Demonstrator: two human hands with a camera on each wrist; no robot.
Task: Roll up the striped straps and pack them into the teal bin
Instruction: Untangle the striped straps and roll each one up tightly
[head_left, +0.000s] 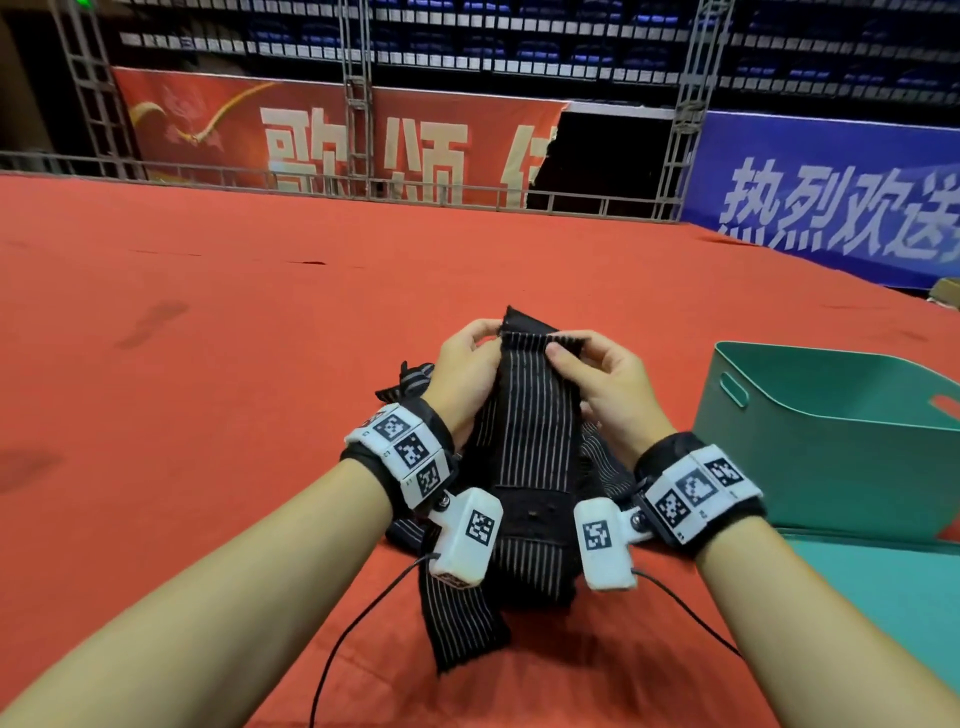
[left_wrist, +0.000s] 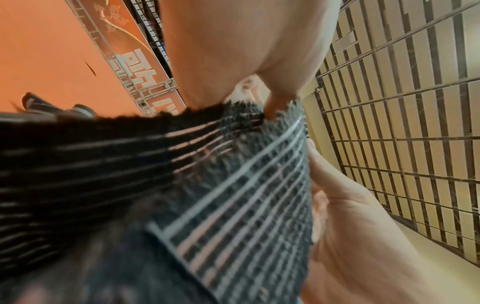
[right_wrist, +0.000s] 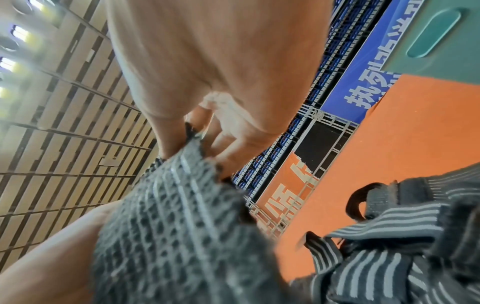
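A black strap with thin pale stripes hangs from both hands above the red cloth. My left hand pinches its folded top edge at the left corner. My right hand pinches the same edge at the right corner, thumb on the front. In the left wrist view the strap fills the frame, with my left thumb tip on its edge. In the right wrist view the strap runs up to my right fingers. More striped straps lie in a heap under my hands. The teal bin stands at the right.
A red cloth covers the wide table. Loose strap ends lie on it below my right wrist. A teal lid or mat lies under the bin at the near right. Banners and metal truss stand beyond the far edge.
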